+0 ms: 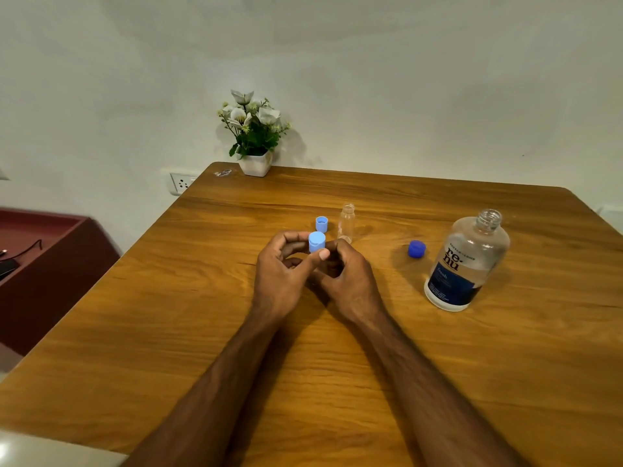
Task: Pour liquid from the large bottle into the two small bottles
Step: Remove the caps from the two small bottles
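Note:
The large clear bottle [467, 261] with a dark blue label stands uncapped at the right of the wooden table [168, 315]. Its dark blue cap [417, 249] lies just left of it. One small clear bottle [346, 223] stands open at mid-table, with a light blue cap [321, 224] lying to its left. My left hand [281, 274] and my right hand [344, 278] meet in front of these. The second small bottle is mostly hidden between them; only its light blue cap [316, 241] shows, pinched by my left fingers. My right hand wraps the hidden body below.
A white pot of artificial flowers [254, 136] stands at the table's far edge by the wall. A dark red cabinet [43, 264] with a cable and a device sits left of the table. A wall socket [181, 183] is behind the table's far left corner.

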